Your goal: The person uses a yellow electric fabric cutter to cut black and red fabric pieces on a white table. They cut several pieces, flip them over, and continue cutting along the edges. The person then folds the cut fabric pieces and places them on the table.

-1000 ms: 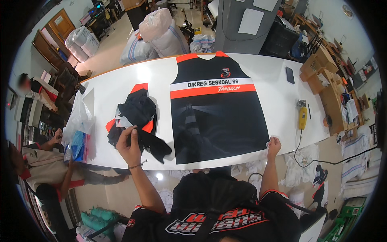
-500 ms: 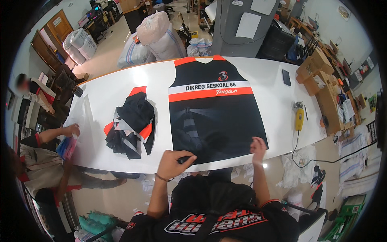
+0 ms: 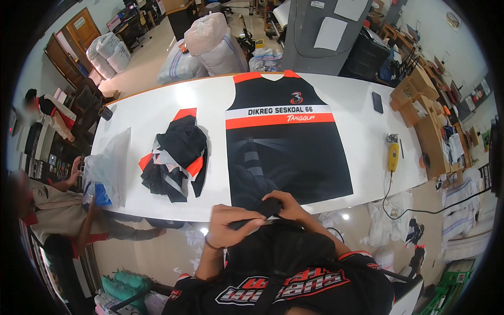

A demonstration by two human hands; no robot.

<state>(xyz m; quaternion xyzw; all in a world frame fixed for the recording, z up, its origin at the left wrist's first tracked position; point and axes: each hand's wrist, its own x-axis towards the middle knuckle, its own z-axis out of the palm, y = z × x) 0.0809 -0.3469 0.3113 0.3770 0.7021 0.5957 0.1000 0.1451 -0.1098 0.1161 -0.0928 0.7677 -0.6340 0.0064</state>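
Observation:
A black sleeveless shirt panel [image 3: 296, 168] with a white and orange chest band lies flat on the white table [image 3: 210, 194]. At its near edge, my left hand [image 3: 231, 226] is closed round a black, elongated thing [image 3: 270, 208]. My right hand [image 3: 290, 206] pinches the far end of that thing, close to the left fingers. I cannot tell whether it is part of the panel or separate. Left of the panel sits a crumpled heap of black, orange and grey fabric pieces [image 3: 181, 139].
On the right lie a yellow corded cutter [image 3: 393, 157], a thin dark stick [image 3: 402, 149] and a phone [image 3: 378, 102]. Cardboard boxes [image 3: 428, 131] stand beyond. At the left end, a co-worker [image 3: 58, 210] handles a clear plastic bag [image 3: 113, 163]. Large sacks [image 3: 223, 52] stand behind the table.
My right hand has moved left from the panel's right corner to meet my left hand, gripping the black thing. My left hand came slightly nearer to me. The co-worker's bag has shifted.

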